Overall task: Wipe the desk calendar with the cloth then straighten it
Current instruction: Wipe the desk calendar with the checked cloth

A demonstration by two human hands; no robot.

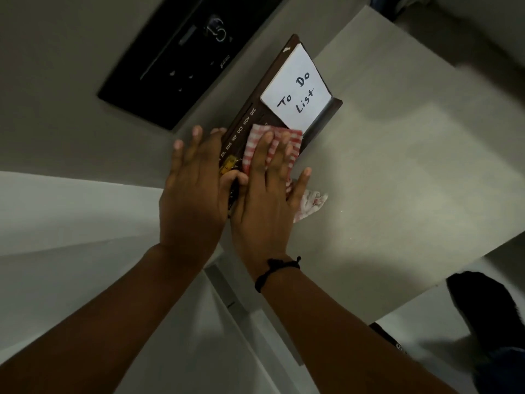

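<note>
Desk calendar (pixel 255 120): dark brown board, month names JUL to DEC in pale letters along edge, white "To Do List" note (pixel 297 91) on far half. Lies on grey desk (pixel 397 166), just beside black panel (pixel 181 58). Near half hidden under my hands; small yellow piece there unclear. My right hand (pixel 267 189), fingers spread flat, presses red-checked cloth (pixel 272 146) onto calendar. My left hand (pixel 193 189), fingers open, rests against calendar's left edge, grips nothing.

Bare forearms, black cord bracelet (pixel 277 270), right wrist
</note>
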